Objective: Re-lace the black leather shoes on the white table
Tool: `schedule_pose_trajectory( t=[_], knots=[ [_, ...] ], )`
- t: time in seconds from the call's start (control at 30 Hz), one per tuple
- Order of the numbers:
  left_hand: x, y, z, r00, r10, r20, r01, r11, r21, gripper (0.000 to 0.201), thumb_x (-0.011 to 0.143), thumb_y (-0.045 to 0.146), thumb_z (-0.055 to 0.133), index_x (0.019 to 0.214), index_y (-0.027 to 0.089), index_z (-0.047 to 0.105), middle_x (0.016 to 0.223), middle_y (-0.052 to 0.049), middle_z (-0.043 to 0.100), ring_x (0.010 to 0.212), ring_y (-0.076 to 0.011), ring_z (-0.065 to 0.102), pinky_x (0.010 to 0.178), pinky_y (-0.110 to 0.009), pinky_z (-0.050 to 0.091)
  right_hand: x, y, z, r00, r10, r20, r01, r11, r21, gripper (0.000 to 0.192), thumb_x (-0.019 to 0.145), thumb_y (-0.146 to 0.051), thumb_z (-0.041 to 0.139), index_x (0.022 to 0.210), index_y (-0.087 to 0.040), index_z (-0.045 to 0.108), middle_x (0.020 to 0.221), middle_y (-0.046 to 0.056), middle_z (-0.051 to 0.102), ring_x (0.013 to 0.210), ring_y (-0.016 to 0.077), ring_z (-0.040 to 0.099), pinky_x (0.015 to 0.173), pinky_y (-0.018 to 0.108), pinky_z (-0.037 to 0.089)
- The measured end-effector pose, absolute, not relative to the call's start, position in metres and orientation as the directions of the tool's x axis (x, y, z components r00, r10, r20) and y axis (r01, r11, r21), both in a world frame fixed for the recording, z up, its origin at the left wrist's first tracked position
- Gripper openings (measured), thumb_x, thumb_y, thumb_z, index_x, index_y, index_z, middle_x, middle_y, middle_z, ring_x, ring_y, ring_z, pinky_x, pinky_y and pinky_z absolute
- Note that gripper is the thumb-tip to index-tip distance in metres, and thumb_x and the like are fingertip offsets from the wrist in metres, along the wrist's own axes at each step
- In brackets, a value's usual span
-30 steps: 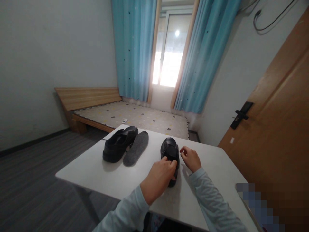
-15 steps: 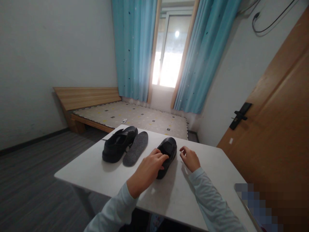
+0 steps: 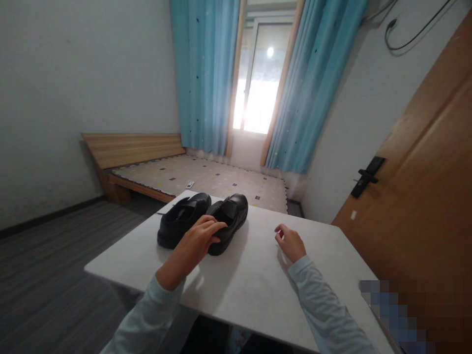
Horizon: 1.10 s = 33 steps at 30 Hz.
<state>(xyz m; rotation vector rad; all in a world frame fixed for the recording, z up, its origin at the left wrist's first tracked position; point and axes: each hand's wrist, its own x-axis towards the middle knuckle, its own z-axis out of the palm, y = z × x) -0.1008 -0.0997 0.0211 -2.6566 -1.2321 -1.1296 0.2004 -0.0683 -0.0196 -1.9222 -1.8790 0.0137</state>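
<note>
Two black leather shoes stand side by side at the far left of the white table (image 3: pixel 258 285). My left hand (image 3: pixel 194 244) grips the heel end of the right-hand shoe (image 3: pixel 231 212), fingers laid over its opening. The other shoe (image 3: pixel 178 224) sits just left of it, touching or nearly so. The grey insole that lay between them is hidden under the shoe I hold. My right hand (image 3: pixel 291 244) rests on the table to the right, fingers loosely curled and holding nothing, well apart from the shoes.
Beyond the table lies a low wooden bed (image 3: pixel 206 178) with a patterned mattress, under a window with blue curtains (image 3: pixel 306 88). A wooden door (image 3: pixel 424 206) with a black handle (image 3: pixel 365 176) stands close on the right. Grey floor (image 3: pixel 55 265) stretches to the left.
My left hand has slid the right-hand shoe leftward across the table, onto the grey insole and up against the other shoe. My right hand has stayed in place.
</note>
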Motion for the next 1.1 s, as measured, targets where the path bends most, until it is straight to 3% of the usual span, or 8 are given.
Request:
schedule_pose_trajectory(
  t=[0.23, 0.63, 0.83, 1.1],
  knots=[
    [-0.126, -0.097, 0.008, 0.384, 0.716, 0.583, 0.716, -0.63, 0.302, 0.028, 0.083, 0.016, 0.051, 0.11, 0.02, 0.058, 0.101, -0.007, 0.06, 0.104, -0.0194, 0.05, 0.088, -0.034, 0.047, 0.199, -0.068, -0.021, 0.065, 0.954, 0.292, 0.952, 0.029, -0.306, 0.016, 0.078, -0.018, 0.048, 0.088, -0.021, 0.061, 0.073, 0.001, 0.067, 0.067, 0.0142, 0.058, 0.06, 0.023, 0.033],
    [-0.134, -0.097, -0.016, 0.329, 0.776, 0.539, 0.772, -0.549, 0.32, 0.032, 0.082, 0.016, 0.05, 0.113, 0.02, 0.055, 0.102, -0.007, 0.059, 0.105, -0.0203, 0.049, 0.089, -0.034, 0.046, 0.197, -0.069, -0.021, 0.076, 0.958, 0.275, 0.951, 0.013, -0.308, 0.015, 0.079, -0.018, 0.049, 0.088, -0.021, 0.061, 0.073, 0.001, 0.066, 0.068, 0.0137, 0.058, 0.061, 0.023, 0.033],
    [-0.13, -0.095, -0.013, 0.338, 0.779, 0.528, 0.797, -0.535, 0.279, 0.036, 0.082, 0.016, 0.05, 0.118, 0.019, 0.052, 0.102, -0.007, 0.058, 0.105, -0.0211, 0.048, 0.091, -0.036, 0.045, 0.197, -0.07, -0.02, 0.069, 0.958, 0.277, 0.955, 0.017, -0.298, 0.015, 0.079, -0.018, 0.049, 0.088, -0.021, 0.061, 0.073, 0.001, 0.067, 0.068, 0.0136, 0.058, 0.06, 0.023, 0.033],
    [-0.12, -0.1, 0.006, 0.378, 0.851, 0.364, 0.867, -0.463, 0.182, 0.043, 0.083, 0.015, 0.049, 0.125, 0.021, 0.049, 0.093, -0.007, 0.059, 0.101, -0.0208, 0.047, 0.088, -0.033, 0.043, 0.197, -0.07, -0.023, 0.059, 0.961, 0.269, 0.96, 0.019, -0.28, 0.016, 0.079, -0.019, 0.049, 0.087, -0.021, 0.062, 0.075, 0.002, 0.068, 0.07, 0.0143, 0.059, 0.061, 0.023, 0.033]
  ],
)
